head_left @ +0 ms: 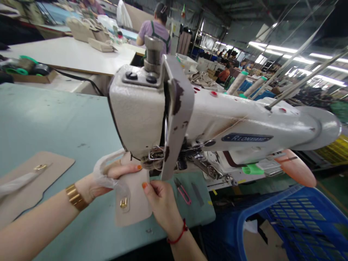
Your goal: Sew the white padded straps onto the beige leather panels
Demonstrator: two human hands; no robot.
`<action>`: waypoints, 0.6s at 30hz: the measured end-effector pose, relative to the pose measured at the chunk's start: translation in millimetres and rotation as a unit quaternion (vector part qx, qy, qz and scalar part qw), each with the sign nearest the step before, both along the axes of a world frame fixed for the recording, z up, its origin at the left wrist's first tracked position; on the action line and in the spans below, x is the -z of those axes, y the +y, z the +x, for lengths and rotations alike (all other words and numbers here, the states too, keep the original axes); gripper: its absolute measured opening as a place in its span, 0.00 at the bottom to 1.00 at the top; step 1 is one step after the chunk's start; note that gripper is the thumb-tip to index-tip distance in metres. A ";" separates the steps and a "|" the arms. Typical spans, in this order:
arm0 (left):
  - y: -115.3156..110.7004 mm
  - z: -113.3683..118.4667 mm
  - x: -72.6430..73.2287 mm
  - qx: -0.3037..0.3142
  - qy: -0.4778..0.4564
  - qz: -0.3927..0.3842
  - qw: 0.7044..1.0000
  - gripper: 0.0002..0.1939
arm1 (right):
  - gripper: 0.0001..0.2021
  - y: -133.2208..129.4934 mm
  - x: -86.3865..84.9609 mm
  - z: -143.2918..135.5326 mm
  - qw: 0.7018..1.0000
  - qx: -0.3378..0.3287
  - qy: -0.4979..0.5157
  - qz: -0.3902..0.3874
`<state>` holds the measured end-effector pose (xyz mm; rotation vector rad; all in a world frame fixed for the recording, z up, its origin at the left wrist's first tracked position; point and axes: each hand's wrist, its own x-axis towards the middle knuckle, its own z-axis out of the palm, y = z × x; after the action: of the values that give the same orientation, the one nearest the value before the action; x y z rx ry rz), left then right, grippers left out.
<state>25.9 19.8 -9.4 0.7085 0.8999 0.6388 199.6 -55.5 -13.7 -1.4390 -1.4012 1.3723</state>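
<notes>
A beige panel [136, 195] with a gold metal fitting [123, 203] lies under the head of a white sewing machine [138, 116]. My left hand [108, 174] is on the panel's upper left part, a whitish wrapped strap [102, 168] looped around its fingers. At the panel's right edge, my right hand [160, 199] pinches it between thumb and curled fingers. The machine's head hides the panel's far end and the needle. Another beige piece [40, 174] with a gold fitting rests on the green table [81, 127] at the left.
Pink-handled snips [183, 192] lie right of my right hand. A blue basket [244, 217] with scraps stands at the lower right. Behind are a white table [67, 54] with beige pieces, a box of spools [46, 77] and a person [156, 30] facing away.
</notes>
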 end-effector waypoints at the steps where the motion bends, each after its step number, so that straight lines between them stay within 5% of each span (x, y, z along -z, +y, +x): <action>1: 0.6 0.6 -0.5 -0.015 -0.005 0.007 1.000 0.25 | 0.21 0.2 -0.1 0.4 1.000 -0.001 0.002 0.001; 11: 1.1 12.6 -26.0 -0.083 -0.013 -0.002 0.996 0.27 | 0.22 5.3 1.6 5.3 0.999 -0.013 0.026 -0.024; 18: 3.0 6.8 -14.0 -0.047 -0.010 0.001 0.999 0.25 | 0.22 7.0 8.1 4.8 0.998 -0.015 0.048 -0.039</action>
<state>32.7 22.8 4.6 0.6638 0.9183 0.7293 204.4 -48.5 -21.8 -1.3882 -1.3257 1.5105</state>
